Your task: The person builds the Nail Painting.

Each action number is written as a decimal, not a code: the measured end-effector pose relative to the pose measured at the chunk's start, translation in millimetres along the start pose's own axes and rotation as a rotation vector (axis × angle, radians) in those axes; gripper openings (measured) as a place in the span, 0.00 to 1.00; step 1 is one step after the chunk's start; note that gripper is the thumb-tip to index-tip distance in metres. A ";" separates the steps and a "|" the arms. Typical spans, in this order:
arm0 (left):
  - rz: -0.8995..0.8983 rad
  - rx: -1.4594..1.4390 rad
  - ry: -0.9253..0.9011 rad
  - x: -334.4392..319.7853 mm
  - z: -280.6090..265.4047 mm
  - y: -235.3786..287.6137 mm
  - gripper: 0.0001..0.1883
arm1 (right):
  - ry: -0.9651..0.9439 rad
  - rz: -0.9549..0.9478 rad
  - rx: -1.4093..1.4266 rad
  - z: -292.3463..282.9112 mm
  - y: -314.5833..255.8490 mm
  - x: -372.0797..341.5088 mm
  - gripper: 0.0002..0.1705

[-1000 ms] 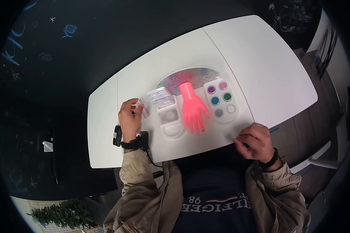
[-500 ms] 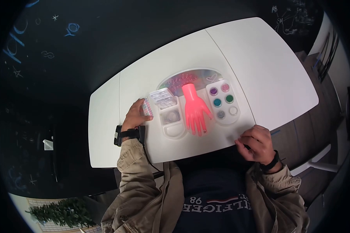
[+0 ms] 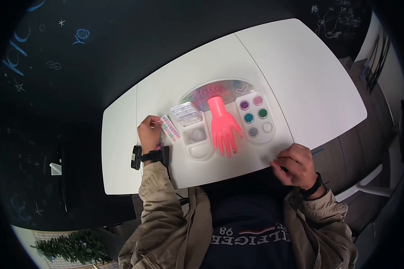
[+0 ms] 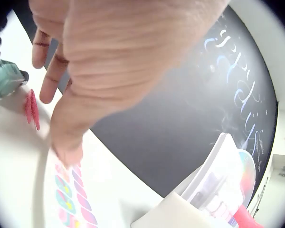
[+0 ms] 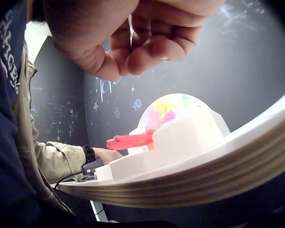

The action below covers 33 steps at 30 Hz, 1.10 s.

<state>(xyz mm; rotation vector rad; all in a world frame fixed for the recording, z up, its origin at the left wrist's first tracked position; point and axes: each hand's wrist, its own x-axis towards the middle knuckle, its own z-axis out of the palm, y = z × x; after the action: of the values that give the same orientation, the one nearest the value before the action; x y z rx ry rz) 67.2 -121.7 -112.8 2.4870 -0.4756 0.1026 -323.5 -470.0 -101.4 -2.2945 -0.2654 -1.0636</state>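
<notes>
My left hand (image 3: 149, 134) is at the left of the play set, its thumb and a fingertip pinching one end of a nail sticker sheet (image 3: 170, 130). Rows of pastel nail-shaped stickers cover the sheet, as the left wrist view shows (image 4: 69, 199). The other fingers of that hand hang loose. A bright pink model hand (image 3: 224, 125) lies palm-down in the middle of the white play set (image 3: 197, 154), fingers toward me. By the table's front edge, to the right, my right hand (image 3: 295, 163) hangs with loosely curled fingers and holds nothing.
Several glitter pots (image 3: 249, 117) sit in the set's right tray; a raised clear-white case (image 3: 186, 114) stands on its left. Behind is a decorated panel (image 3: 204, 94). A teal bottle (image 4: 7, 80) and a small pink glittery item (image 4: 32, 109) lie left of the left hand.
The sticker sheet was blurred in my left hand, then partly covered by spread fingers. Now the left hand has drawn back to its far left end. My right hand has stayed put.
</notes>
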 end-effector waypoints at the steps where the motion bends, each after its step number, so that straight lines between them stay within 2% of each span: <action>1: -0.007 -0.060 0.042 -1.1 -4.5 5.2 0.16 | 0.003 0.000 0.001 0.5 0.1 -0.1 0.10; 4: 0.138 -0.217 0.292 -12.1 -17.3 27.4 0.14 | 0.006 -0.002 0.004 1.3 0.6 0.1 0.10; 8: 0.302 -0.466 0.417 -24.5 -40.1 54.1 0.07 | 0.004 -0.003 0.004 2.2 1.5 -0.7 0.10; 9: 0.327 -0.542 0.415 -32.4 -46.3 70.7 0.04 | 0.003 -0.003 0.004 2.4 1.5 -0.9 0.10; 12: 0.480 -0.624 0.334 -38.8 -45.8 85.4 0.05 | 0.004 -0.005 0.008 2.6 0.1 0.2 0.10; 16: 0.606 -0.426 0.447 -42.6 -44.6 97.6 0.04 | 0.013 -0.003 0.008 1.6 -0.7 -0.1 0.10; 17: 0.601 -0.421 0.516 -42.6 -45.3 98.8 0.03 | 0.014 -0.004 0.011 1.3 -0.9 -0.4 0.10; 20: 0.603 -0.476 0.553 -49.8 -50.8 105.1 0.04 | 0.017 -0.001 0.011 1.9 0.0 -1.4 0.10; 25: 0.683 -0.482 0.379 -55.5 -43.2 114.8 0.07 | 0.011 -0.003 0.013 2.2 0.6 0.2 0.10; 28: 0.640 -0.465 0.321 -55.4 -33.3 116.9 0.06 | 0.014 -0.004 0.011 2.4 0.9 -1.1 0.10; 33: 0.613 -0.340 0.331 -49.2 -19.8 121.1 0.05 | 0.016 -0.007 0.004 2.6 1.2 -0.7 0.10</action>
<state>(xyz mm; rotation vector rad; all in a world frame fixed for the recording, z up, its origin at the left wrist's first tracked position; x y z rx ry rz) -21.5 -186.7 -39.2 1.8742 -0.9984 0.6093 -321.8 -469.4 -103.8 -2.2818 -0.2696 -1.0836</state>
